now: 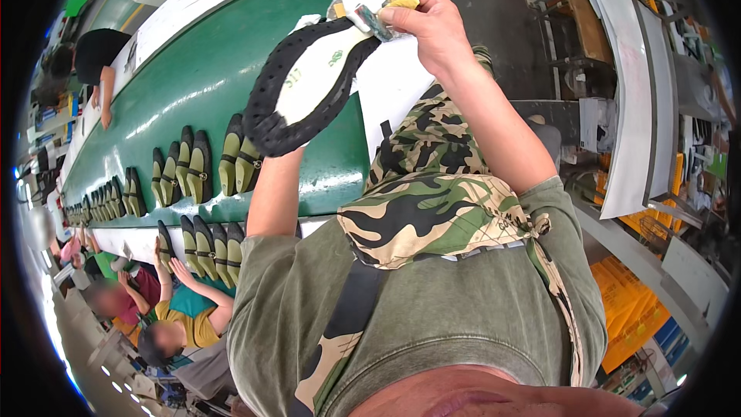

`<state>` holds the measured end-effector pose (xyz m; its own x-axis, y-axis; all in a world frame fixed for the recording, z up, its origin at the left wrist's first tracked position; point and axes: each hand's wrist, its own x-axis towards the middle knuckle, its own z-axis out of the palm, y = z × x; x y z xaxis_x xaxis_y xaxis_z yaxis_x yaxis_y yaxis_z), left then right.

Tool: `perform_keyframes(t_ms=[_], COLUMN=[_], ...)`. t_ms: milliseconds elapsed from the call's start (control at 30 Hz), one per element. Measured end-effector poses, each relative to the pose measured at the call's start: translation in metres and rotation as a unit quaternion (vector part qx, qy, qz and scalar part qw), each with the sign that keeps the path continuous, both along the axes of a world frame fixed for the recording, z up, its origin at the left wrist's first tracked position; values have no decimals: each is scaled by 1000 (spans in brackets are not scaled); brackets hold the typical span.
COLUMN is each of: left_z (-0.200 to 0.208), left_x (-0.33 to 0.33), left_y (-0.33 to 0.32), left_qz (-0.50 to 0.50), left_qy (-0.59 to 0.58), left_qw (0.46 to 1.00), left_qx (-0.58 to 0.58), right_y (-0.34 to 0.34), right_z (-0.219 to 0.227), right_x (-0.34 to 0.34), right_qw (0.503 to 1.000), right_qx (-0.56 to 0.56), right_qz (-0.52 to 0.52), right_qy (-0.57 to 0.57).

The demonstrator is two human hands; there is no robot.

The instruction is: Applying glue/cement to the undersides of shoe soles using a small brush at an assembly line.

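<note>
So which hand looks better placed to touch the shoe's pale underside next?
Likely the right hand: it holds a small yellow item near one end of the black shoe. The left forearm runs behind the shoe, its hand mostly hidden, so seems less free.

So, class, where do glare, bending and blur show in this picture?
Head view: glare streaks the glossy green worktop, the tall white panel bows near the right rim, and the co-worker in a mustard-yellow top has a blurred face, while the black perforated shoe upper with a white sole looks sharper.
</note>
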<state>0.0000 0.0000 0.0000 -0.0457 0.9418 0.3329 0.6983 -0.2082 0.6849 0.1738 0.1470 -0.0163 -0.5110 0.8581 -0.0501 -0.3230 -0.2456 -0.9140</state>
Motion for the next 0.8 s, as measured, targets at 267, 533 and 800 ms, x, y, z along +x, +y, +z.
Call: perform_keyframes(t_ms=[267,533,800], left_z=[-30,-20,11], left_x=[10,10,3], left_y=[7,3,-12], left_qz=[55,93,-17], left_qy=[-21,-140,-355], left_qw=[995,985,920], left_qx=[79,46,-166], right_y=[-23,-29,0], right_z=[60,105,103], right_x=[-6,-14,-37], right_qw=[997,989,969], right_qx=[24,96,240], right_qz=[48,78,30], right_qy=[60,76,58])
